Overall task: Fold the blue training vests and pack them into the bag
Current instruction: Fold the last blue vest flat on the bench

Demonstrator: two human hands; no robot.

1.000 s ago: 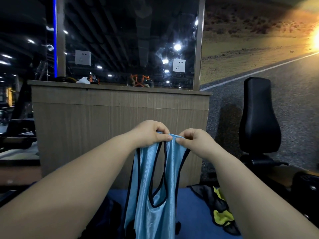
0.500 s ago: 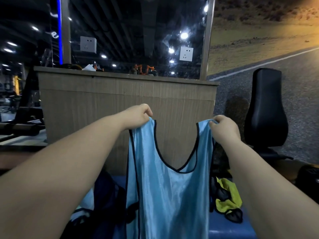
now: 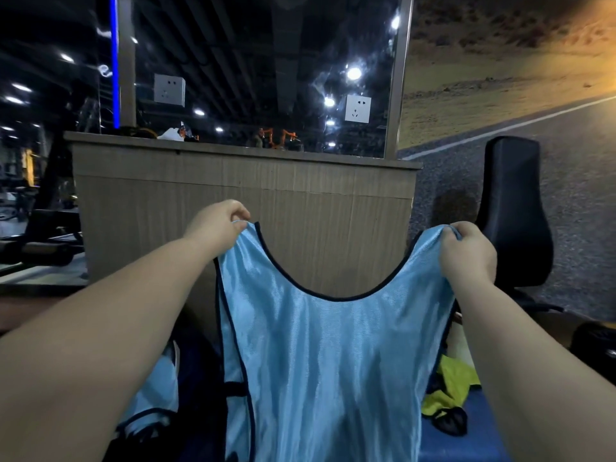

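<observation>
Behind the hands stands a wooden counter (image 3: pixel 246 201). Left hand (image 3: pixel 215 228) and right hand (image 3: pixel 466 253) each pinch one shoulder strap of the blue vest (image 3: pixel 326 355), which hangs spread between them above a blue mat (image 3: pixel 466 445).

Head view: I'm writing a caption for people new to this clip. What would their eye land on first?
The shiny blue vest, held up spread wide at centre, with the left hand and right hand each holding a shoulder strap. Behind it stands a wooden counter; a yellow garment lies low at the right.
</observation>
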